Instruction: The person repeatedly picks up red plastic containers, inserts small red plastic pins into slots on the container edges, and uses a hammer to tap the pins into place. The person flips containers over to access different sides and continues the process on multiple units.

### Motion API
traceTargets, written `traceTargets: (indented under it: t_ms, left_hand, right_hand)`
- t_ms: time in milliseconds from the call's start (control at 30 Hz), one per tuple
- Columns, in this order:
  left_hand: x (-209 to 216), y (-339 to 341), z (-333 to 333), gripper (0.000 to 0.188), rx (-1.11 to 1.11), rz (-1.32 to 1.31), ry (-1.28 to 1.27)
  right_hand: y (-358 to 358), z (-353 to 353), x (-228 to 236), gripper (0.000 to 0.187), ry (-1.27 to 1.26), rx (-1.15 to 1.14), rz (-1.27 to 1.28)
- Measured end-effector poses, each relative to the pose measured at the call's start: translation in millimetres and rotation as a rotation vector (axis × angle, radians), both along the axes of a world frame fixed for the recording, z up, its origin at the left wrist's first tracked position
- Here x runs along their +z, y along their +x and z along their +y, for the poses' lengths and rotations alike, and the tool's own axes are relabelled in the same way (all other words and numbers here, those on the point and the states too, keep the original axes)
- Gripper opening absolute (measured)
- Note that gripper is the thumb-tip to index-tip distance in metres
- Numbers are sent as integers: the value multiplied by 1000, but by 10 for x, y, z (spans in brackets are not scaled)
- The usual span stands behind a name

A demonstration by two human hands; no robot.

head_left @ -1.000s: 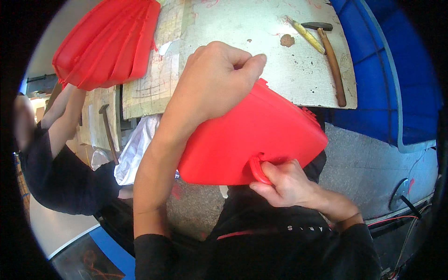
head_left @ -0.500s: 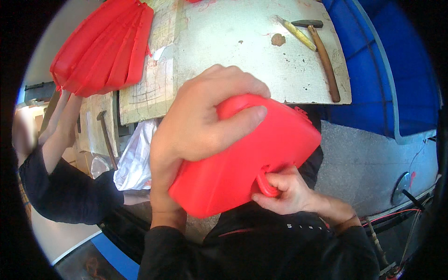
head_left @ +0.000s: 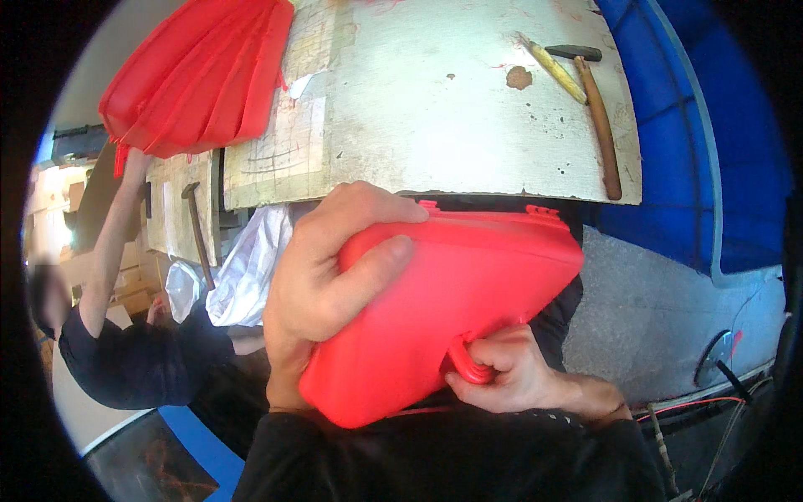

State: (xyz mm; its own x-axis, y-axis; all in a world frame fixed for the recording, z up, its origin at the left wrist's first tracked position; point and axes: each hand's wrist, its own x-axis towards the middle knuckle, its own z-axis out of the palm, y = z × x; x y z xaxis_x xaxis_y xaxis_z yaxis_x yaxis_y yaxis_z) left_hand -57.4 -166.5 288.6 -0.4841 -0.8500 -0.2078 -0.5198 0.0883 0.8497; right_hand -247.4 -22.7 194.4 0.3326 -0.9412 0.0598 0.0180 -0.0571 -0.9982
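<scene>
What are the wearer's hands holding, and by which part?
A red plastic case: the left hand clasps its left end, the right hand grips its red handle.

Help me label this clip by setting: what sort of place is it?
Probably a small workshop or factory: a hammer lies on a stained table, a big blue bin stands alongside, and red plastic pieces are bunched at the left.

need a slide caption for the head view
Left hand holds a red plastic case while the right hand grips the red loop at its edge, beside a worktable bearing a hammer.
</scene>
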Motion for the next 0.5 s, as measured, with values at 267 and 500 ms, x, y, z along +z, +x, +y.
traceTargets:
  t_ms: [267,500]
  left_hand:
    - [74,-8,168,39,156,12,33]
    - [34,64,112,27,-189,-79,-351]
  right_hand:
    - [-18,10,56,43,49,7,-27]
    - [-147,42,-45,36,-52,-25,199]
